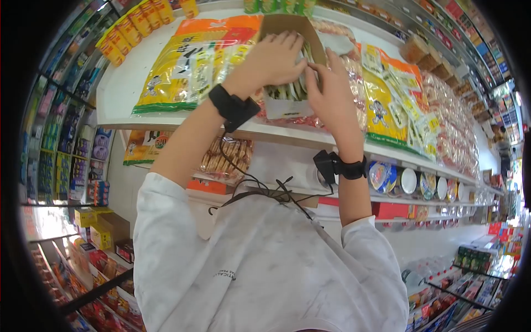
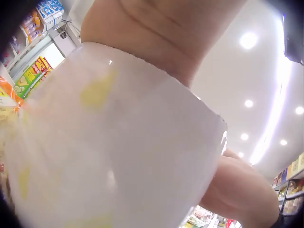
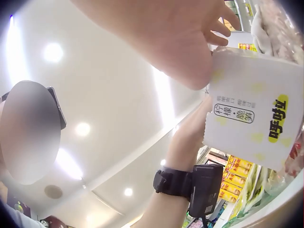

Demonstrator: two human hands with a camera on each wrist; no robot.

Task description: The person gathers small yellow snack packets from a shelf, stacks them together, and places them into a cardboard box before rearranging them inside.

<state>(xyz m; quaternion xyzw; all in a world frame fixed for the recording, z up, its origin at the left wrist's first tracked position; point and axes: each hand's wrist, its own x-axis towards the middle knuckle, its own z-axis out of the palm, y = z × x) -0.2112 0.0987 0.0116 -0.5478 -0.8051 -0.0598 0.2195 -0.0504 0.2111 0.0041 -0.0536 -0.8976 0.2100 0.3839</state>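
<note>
A white-sided cardboard box with an open top stands at the shelf's front, holding several slim green-and-white packets. My left hand reaches over its left side, with fingers extended across the packets at the far part. At the right side, my right hand holds the box, its thumb along the inner edge and fingers at the wall. The printed wall of the box shows black characters beside the right palm. In the left wrist view, a white wall of the box fills the middle, below the left wrist.
Large yellow-and-orange snack bags lie left of the box. Another yellow bag and clear-wrapped packs lie to its right. Yellow packs line the back left. Dark cables hang between the wrists, near the white shelf edge.
</note>
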